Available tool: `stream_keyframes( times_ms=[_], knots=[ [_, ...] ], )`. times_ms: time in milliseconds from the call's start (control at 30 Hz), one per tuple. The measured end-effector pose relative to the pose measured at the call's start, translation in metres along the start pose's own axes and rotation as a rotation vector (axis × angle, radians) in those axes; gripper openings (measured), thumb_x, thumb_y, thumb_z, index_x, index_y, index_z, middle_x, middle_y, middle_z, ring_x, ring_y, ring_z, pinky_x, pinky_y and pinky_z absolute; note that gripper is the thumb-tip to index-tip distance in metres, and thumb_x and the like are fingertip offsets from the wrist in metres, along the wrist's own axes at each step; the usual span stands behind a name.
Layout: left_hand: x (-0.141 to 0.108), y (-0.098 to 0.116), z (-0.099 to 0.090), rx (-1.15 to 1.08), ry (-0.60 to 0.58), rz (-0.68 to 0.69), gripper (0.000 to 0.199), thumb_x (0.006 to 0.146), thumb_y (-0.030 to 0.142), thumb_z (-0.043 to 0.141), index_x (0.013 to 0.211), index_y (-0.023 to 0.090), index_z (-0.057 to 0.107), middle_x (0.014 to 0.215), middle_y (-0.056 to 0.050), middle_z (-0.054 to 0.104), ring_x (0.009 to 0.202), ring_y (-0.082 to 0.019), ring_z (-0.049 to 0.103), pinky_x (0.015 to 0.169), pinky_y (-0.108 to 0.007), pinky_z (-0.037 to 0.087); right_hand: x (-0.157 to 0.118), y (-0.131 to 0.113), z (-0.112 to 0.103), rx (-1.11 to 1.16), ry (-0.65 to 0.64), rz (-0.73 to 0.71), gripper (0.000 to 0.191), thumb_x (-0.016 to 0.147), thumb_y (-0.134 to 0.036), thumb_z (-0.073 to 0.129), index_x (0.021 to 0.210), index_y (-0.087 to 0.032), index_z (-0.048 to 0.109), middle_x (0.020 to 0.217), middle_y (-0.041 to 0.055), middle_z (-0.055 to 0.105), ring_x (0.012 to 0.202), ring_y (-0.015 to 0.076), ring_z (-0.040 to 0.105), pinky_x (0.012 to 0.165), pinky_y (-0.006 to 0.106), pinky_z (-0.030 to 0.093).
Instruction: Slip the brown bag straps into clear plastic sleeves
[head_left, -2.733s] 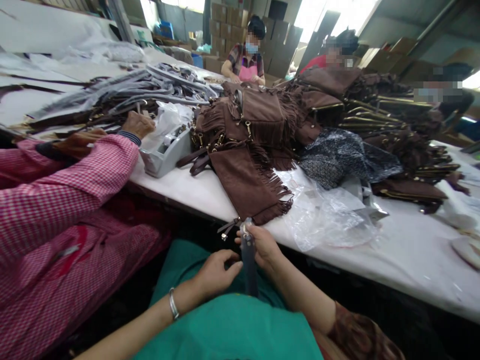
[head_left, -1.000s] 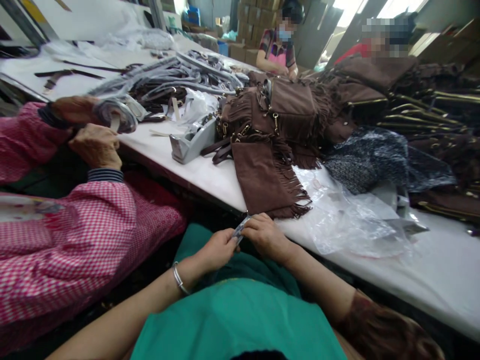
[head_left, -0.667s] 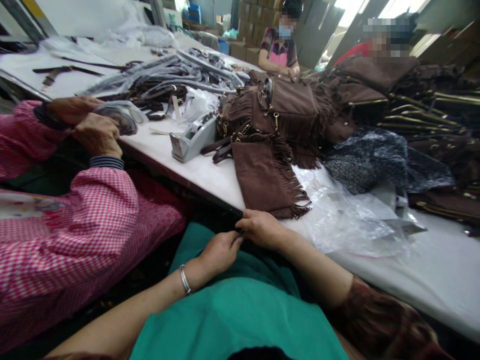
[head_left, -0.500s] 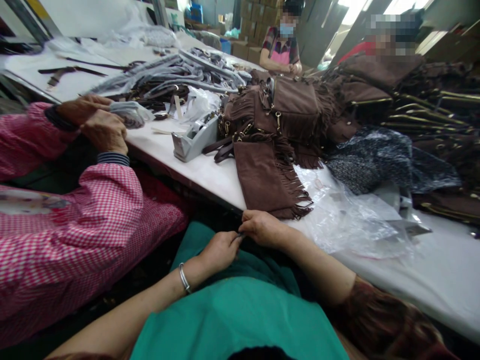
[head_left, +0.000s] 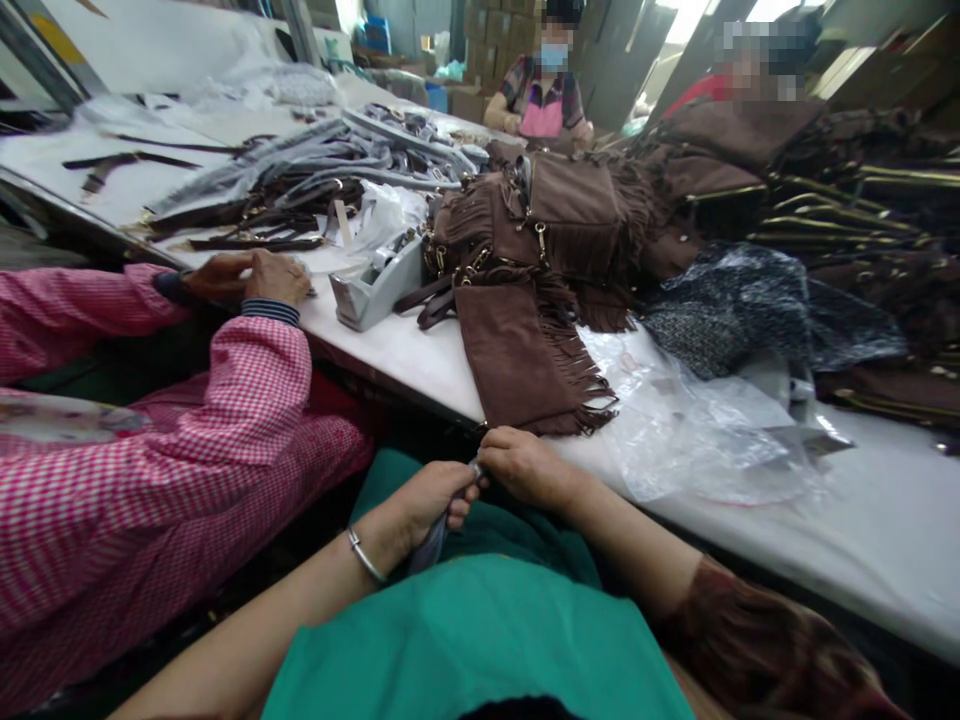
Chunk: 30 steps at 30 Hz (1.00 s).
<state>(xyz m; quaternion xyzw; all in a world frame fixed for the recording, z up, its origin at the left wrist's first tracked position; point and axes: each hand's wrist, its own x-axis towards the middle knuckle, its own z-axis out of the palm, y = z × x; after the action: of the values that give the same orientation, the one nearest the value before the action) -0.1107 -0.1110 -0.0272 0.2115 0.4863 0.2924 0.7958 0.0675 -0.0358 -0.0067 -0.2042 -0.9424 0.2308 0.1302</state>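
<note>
My left hand (head_left: pixel 442 500) is closed round a thin, soft-looking grey strip (head_left: pixel 429 548), which hangs from the fist over my green apron (head_left: pixel 465 630). Fingertips of my right hand (head_left: pixel 525 465) pinch at the same spot, touching the left thumb; the part between them is mostly hidden. Both hands are just off the table's front edge. Directly beyond them a brown fringed suede bag (head_left: pixel 514 360) lies with its lower corner at that edge, close to my right fingers.
A grey tape dispenser (head_left: pixel 379 285) stands left of the bag. Clear plastic bags (head_left: pixel 697 430) lie on the right of the white table (head_left: pixel 885 510). Wrapped straps (head_left: pixel 322 150) and brown bags (head_left: pixel 750 150) are heaped behind. A co-worker's hands (head_left: pixel 255 278) work at left; others stand across.
My left fist has turned and a length of grey strip now shows below it. My right hand stays nearly in place. The co-worker's hands at left moved right, over the table edge.
</note>
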Motion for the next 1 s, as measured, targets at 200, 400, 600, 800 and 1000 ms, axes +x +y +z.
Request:
stream_keyframes(
  times_ms=[200,400,600,800,1000],
  knots=[
    [0.000,-0.004,0.004,0.409,0.194,0.157,0.038,0.081,0.053,0.055,0.067,0.018,0.050,0.053,0.006,0.044,0.041,-0.006,0.034,0.042,-0.022,0.024,0.000,-0.001,-0.004,0.071,0.060,0.022,0.031,0.091,-0.019,0.048,0.119,-0.021,0.062,0.109,0.0100,0.062,0.097,0.0195,0.057,0.083,0.028,0.045],
    [-0.003,-0.002,0.009,0.623,0.252,0.284,0.030,0.083,0.039,0.052,0.062,0.017,0.053,0.055,0.002,0.051,0.050,-0.010,0.044,0.048,-0.024,0.029,0.009,-0.003,-0.001,-0.087,-0.063,-0.002,0.019,0.087,-0.015,0.051,0.088,-0.019,0.069,0.094,0.0061,0.062,0.083,0.0180,0.055,0.073,0.027,0.042],
    [-0.001,-0.001,0.006,-0.036,0.033,0.010,0.028,0.085,0.041,0.046,0.075,0.015,0.053,0.063,0.001,0.050,0.042,-0.005,0.035,0.041,-0.019,0.025,0.000,-0.003,0.010,-0.222,0.021,-0.074,0.028,0.096,-0.021,0.040,0.083,-0.017,0.064,0.087,0.0068,0.059,0.078,0.0178,0.048,0.073,0.029,0.040],
    [0.002,0.001,0.004,-0.222,-0.068,-0.124,0.027,0.087,0.039,0.051,0.077,0.014,0.052,0.062,0.005,0.043,0.040,-0.002,0.030,0.038,-0.015,0.021,-0.008,0.004,0.021,-0.252,0.173,-0.145,0.027,0.097,-0.023,0.041,0.084,-0.015,0.064,0.086,0.0088,0.058,0.075,0.0186,0.048,0.072,0.031,0.043],
    [0.001,-0.004,0.012,0.079,0.088,0.066,0.028,0.083,0.042,0.057,0.075,0.016,0.051,0.058,0.007,0.043,0.040,-0.002,0.031,0.039,-0.016,0.024,-0.018,0.004,0.017,-0.183,0.220,-0.174,0.022,0.094,-0.018,0.044,0.107,-0.015,0.062,0.105,0.0125,0.062,0.090,0.0213,0.053,0.081,0.036,0.048]
  ],
)
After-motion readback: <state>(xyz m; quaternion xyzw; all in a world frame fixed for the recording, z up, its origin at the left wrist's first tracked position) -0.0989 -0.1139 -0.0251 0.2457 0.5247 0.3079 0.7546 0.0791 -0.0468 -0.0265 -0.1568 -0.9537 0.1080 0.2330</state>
